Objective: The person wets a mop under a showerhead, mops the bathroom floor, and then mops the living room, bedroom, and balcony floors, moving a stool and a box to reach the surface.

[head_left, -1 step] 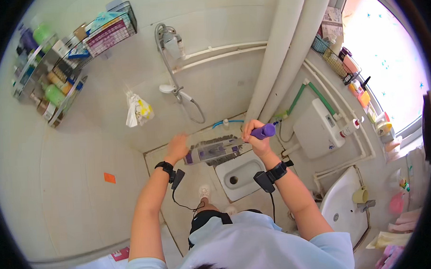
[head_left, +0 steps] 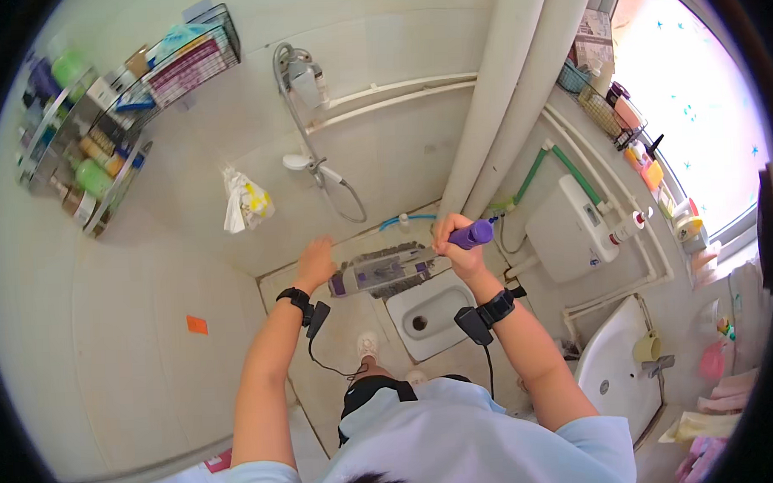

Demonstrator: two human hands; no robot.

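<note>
My right hand is closed around the handle of a flat mop, just below its purple grip end. The mop head, purple and clear with a shaggy grey fringe, lies on the tiled floor beside the squat toilet's upper left edge. My left hand hovers near the left end of the mop head, its fingers loosely extended and holding nothing that shows. Each wrist wears a black strap with a small cabled device. Part of the handle is hidden by my right hand.
The white squat toilet is set in the floor ahead of me. A washbasin stands at right, below a white cistern. A shower hose hangs on the far wall. Loaded shelves fill the upper left corner.
Both arms and the mop stay almost in place. Only a very slight shift of the whole view shows.
</note>
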